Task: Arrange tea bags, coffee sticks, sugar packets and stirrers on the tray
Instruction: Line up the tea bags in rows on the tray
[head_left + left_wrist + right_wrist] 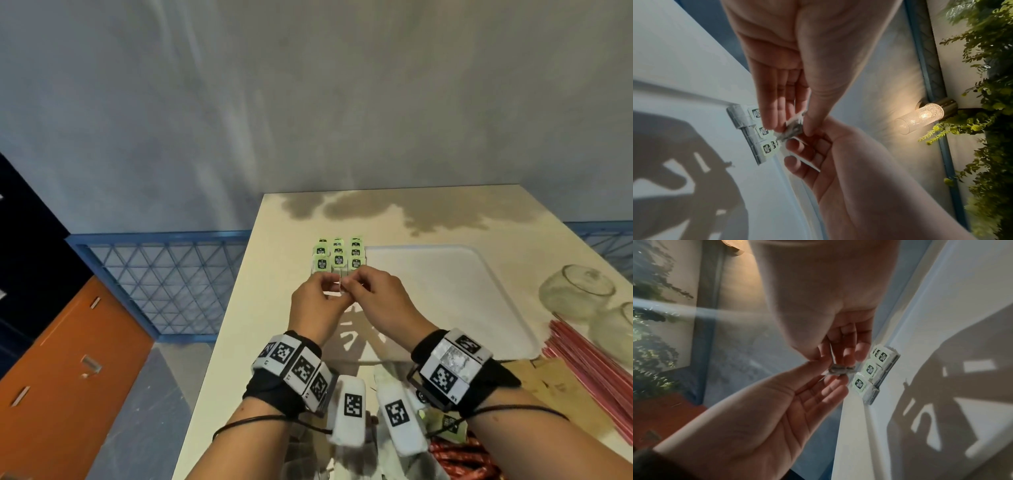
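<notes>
Pinching together, the left hand point(317, 301) and right hand point(376, 298) each grip one small grey-white paper tea bag point(794, 128), thumb against fingertips, above the white tray's point(479, 294) far-left corner.

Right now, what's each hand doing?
Left hand: pinching the tea bag.
Right hand: pinching the same tea bag.

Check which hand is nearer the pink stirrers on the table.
Right. The right hand is above the tray's near-left part, on the side of the pink stirrers. The left hand is further left, past the tray edge. Both pinch one tea bag.
</notes>
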Motion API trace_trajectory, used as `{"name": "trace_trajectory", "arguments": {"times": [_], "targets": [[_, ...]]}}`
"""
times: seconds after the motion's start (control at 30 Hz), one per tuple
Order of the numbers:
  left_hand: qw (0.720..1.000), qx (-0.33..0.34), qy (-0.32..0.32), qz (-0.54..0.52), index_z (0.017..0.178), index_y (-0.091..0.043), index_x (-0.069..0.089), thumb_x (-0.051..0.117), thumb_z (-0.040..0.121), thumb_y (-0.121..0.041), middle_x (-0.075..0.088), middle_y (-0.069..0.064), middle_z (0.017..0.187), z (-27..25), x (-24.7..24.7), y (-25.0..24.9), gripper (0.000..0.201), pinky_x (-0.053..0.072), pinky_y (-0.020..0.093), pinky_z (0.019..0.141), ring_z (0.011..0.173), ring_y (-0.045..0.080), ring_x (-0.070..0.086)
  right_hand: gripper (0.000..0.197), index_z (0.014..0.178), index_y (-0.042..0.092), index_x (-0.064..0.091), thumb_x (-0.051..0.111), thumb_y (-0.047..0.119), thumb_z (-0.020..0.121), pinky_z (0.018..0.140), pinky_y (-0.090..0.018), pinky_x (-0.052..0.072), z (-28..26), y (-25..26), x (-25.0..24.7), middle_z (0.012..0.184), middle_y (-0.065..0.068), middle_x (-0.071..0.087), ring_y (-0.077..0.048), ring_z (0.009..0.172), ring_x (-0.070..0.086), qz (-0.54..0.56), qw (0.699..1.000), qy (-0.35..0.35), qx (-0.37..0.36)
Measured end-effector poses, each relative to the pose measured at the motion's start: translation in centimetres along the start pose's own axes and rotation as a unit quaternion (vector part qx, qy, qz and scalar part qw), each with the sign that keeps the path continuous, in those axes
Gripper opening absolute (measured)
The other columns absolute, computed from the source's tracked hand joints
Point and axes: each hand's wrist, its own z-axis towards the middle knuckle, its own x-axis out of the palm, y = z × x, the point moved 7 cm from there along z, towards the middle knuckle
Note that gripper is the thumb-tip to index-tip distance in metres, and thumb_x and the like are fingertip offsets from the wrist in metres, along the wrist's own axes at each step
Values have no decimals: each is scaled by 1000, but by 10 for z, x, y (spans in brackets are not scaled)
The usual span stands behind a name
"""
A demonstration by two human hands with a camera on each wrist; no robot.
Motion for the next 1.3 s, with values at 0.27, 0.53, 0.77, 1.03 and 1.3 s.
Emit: {"name": "trace_trajectory", "arguments": {"times": [0.27,0.53,0.77,1.03,1.3], "targets": [[996,-73,27,-38,90,-12,73,68,89,-13,75,9,85,19,-4,30,5,61,38,72,79,22,72,16,104,15,66,69,23,90,67,-27,51,14,-36,1,96,1,69,-17,73,65,62,996,24,67],[983,-1,37,181,98,-24,72,82,76,-25,71,-9,93,63,-24,33,24,53,29,82,86,10,67,14,75,7,68,70,12,88,65,-30,50,55,-71,11,69,-6,67,-15,63,60,3,989,76,124],[962,38,76,261,106,-28,70,82,75,-22,63,-1,105,102,-23,28,33,53,37,85,83,16,59,20,71,16,61,66,16,91,75,-26,44,92,-64,16,75,6,61,-14,82,58,-82,990,44,110],[921,39,84,378,112,-33,65,73,81,-24,58,2,115,114,0,36,33,52,38,87,105,22,59,17,86,15,56,73,19,86,71,-25,38,107,-65,21,81,5,57,-15,83,54,-82,989,-1,123],[907,11,113,405,114,-29,65,72,82,-26,66,-2,116,113,0,33,33,51,33,88,105,19,62,31,96,13,56,80,23,78,68,-27,43,101,-66,21,88,-4,62,-20,84,59,-92,989,-17,113]]}}
